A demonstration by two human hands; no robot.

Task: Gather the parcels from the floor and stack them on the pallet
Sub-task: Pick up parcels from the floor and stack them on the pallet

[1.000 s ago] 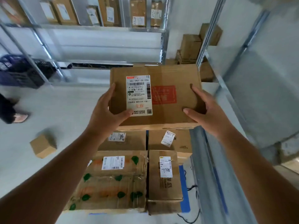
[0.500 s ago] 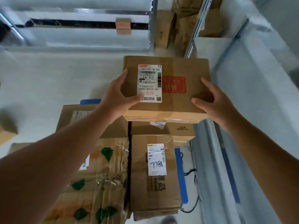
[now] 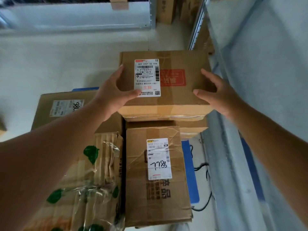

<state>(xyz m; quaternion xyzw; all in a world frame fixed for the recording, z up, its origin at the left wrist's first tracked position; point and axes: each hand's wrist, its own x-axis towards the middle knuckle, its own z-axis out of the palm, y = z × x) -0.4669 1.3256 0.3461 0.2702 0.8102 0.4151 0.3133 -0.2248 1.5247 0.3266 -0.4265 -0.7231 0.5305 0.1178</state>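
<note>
I hold a brown parcel with a white shipping label and a red stamp. My left hand grips its left side, thumb on top. My right hand grips its right side, thumb on the top face. The parcel sits on, or just above, another carton at the far right of the blue pallet. Nearer me on the pallet lie a creased box marked 7786 and a crumpled, taped box with green leaf prints. A flat labelled box lies at the far left.
A grey metal rack runs close along the pallet's right side, with black cables on the floor between them. More cartons stand by the rack at the back. A low shelf crosses the far floor.
The parcel has come down from chest height to the far-right stack. My view has tilted downward and closer to the pallet. Both hands keep their hold.
</note>
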